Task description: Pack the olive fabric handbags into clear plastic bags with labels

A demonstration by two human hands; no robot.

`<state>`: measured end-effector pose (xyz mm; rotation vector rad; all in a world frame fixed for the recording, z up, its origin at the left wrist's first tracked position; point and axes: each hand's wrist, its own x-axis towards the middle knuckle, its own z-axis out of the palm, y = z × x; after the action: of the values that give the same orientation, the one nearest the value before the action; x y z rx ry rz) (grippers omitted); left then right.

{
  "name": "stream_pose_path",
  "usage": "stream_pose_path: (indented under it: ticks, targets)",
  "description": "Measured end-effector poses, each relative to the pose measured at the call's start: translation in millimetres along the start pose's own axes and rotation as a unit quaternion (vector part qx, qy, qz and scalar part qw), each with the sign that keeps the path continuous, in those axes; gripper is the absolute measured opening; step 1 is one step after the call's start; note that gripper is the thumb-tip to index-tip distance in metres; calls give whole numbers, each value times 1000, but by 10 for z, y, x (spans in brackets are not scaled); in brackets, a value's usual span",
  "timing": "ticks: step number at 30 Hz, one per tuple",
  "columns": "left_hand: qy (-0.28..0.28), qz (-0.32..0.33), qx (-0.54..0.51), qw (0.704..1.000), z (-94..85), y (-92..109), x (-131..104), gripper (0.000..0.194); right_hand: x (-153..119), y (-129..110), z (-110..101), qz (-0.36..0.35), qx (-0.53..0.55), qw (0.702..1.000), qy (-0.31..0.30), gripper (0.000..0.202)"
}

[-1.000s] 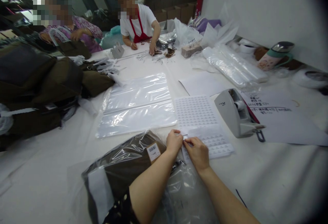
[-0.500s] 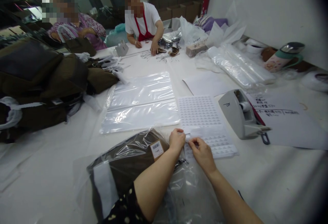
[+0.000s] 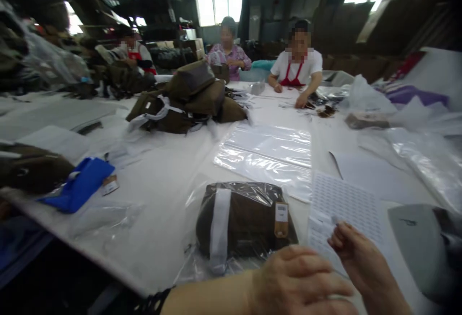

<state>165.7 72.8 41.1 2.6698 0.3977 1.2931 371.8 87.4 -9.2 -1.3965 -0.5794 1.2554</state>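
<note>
My right hand (image 3: 361,257) is closed in a pinch over the label sheet (image 3: 352,209), with a small pale sticker (image 3: 336,220) at its fingertips. Nearer to me, my left hand (image 3: 303,279) is slightly blurred, its fingers apart and loosely bent, with nothing visible in them. Just beyond it lies a dark brown bag (image 3: 249,223) inside a clear plastic bag (image 3: 193,199). A white strip (image 3: 220,223) runs across the brown bag, and a brown tag (image 3: 281,228) with a barcode label shows at its right side.
Flat clear plastic bags (image 3: 267,156) lie beyond the wrapped bag. A grey tape dispenser (image 3: 418,243) stands at right. Brown bags (image 3: 195,94) are piled farther back, and a blue piece (image 3: 81,185) lies at left. Several people work across the table.
The view has swung left and up. My left hand has come away from the label sheet towards me and loosened. My right hand stays pinched, now with a small sticker visible.
</note>
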Motion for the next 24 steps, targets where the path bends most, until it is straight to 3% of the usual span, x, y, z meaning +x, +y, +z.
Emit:
stream_pose_path:
  ticks: [3,6,9,12,15,24]
  targets:
    - [37,-215,118,969,-539,-34,-543,22,-35,-221,574,34,-61,990,-121,32]
    - [49,-367,204,906,-847,-148,-969,25,-108,-357,1402,35,-174,949,-259,33]
    - [-13,-430,222,875,-873,-259,-1246,31,-120,-307,2197,40,-309,883,-352,30]
    - [-86,-436,217,869,-761,-325,-1422,46,-10,-120,2693,43,-429,830,-353,20]
    - [-105,-432,198,874,-689,-356,-1533,53,153,59,2874,37,-481,814,-323,12]
    - [-79,-439,140,884,-690,-441,-1570,52,257,311,2931,-7,-580,767,-275,19]
